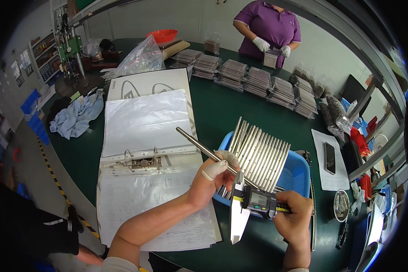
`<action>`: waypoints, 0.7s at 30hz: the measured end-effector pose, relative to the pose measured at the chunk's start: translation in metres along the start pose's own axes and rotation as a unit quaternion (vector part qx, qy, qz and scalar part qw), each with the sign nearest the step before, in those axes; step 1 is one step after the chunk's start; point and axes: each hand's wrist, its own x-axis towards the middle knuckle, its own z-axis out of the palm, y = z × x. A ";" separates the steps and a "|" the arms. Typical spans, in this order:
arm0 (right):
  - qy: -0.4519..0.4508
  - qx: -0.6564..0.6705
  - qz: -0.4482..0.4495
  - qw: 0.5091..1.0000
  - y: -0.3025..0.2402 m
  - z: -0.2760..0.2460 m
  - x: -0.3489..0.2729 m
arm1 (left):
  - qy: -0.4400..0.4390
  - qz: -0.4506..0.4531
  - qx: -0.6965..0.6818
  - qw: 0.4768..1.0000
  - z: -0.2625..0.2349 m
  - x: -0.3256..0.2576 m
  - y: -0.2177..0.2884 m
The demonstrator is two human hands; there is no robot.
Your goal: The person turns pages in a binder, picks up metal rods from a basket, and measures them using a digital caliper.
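Note:
My left hand (217, 173), with white finger cots on some fingertips, is closed round a slim metal rod (192, 140) that slants from upper left to lower right. In my right hand (294, 213) is a digital caliper (260, 199) with a small screen, gripped at its beam. The caliper's jaws are at the rod, just beside my left fingers; whether they touch it is hard to make out. Behind both hands, a blue plastic basket (299, 168) holds a row of similar metal rods (259, 156), lying side by side and tilted.
An open ring binder (145, 124) with plastic-sleeved sheets lies at left. Bagged bundles of rods (231, 74) line the far side, where a co-worker in purple (269, 27) with white gloves holds a bundle. A phone (329, 158) rests on paper at right; a blue cloth (78, 114) lies far left.

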 end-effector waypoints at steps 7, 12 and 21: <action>-0.026 0.010 0.002 1.000 0.000 0.008 0.001 | -0.117 -0.084 0.078 0.986 -0.001 -0.002 -0.018; -0.034 -0.003 -0.028 0.999 0.003 0.013 0.001 | -0.105 -0.146 0.014 0.984 -0.002 0.001 -0.014; -0.017 -0.002 -0.023 1.000 0.008 0.013 0.001 | -0.106 -0.088 0.058 0.989 0.002 -0.001 -0.013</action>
